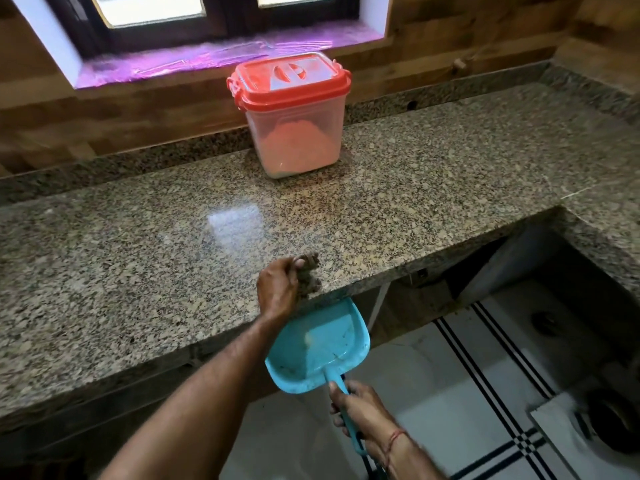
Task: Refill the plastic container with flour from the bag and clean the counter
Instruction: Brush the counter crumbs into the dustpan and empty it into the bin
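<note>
Left hand clutches blurred cloth on speckled granite counter; right hand grips turquoise plastic dustpan; upper-centre, red-lidded container half full of flour.

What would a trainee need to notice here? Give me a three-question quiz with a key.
1. True or false: the plastic container has its red lid off.
2. Which hand holds the blue dustpan by its handle?
A. left hand
B. right hand
C. neither
3. Fill in: the left hand pushes a wad of something toward the front ____ of the granite counter.

Key:
1. False; the lid is on.
2. B; the right hand has its grip on the handle, with the pan below the counter edge.
3. edge
</note>
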Available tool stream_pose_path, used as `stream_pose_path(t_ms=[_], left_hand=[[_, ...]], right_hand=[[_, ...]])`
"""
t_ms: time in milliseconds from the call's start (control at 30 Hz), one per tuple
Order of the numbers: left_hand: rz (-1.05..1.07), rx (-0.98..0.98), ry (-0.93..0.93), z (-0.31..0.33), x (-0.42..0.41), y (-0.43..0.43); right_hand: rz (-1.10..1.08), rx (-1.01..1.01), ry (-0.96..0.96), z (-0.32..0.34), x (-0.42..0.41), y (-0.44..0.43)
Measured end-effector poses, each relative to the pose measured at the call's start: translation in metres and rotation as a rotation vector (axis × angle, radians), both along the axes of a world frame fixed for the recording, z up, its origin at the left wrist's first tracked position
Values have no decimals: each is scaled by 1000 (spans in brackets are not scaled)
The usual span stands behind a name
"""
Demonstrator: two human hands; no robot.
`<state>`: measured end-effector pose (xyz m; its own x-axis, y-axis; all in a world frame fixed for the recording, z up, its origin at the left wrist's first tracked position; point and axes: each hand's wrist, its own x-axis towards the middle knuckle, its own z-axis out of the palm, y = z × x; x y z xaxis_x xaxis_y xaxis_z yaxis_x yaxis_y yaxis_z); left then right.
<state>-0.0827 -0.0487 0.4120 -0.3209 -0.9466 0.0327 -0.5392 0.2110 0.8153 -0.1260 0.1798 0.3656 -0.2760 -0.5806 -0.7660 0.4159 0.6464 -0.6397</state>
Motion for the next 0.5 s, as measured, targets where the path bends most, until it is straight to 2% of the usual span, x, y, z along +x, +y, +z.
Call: stream_pose_path(t_ms=[100,200,300,400,500], left_hand=[[-268,29,-75,-20,-23,-6],[-468,-127,-269,-39,-37,-5],[-462,-149,-314,-41,-29,-14],[-384,-52,-273,-33,-9,-21],[-344,-62,-237,-23,8,0]], right_hand=[[34,0,43,-10,-5,7],[72,1,83,-20,-12,13],[88,34,90,-28,-17,19],[83,28,55,-29,-18,18],[67,-2,28,-23,-15,9]])
